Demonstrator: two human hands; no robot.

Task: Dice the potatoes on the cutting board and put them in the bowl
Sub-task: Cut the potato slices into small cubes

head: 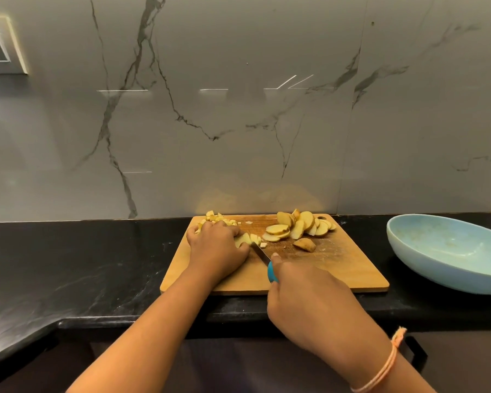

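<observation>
Dicing on the cutting board [323,275]
Your left hand [214,246] clamps the potato slices [246,239], your right hand [304,302] grips the knife [262,255]; lead with knuckles, cut evenly.

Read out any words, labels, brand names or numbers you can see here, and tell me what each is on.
There is no readable text.
The cutting board, bowl, knife and potato slices show no print or logo.
The wall plate at far left shows no legible marking.
</observation>
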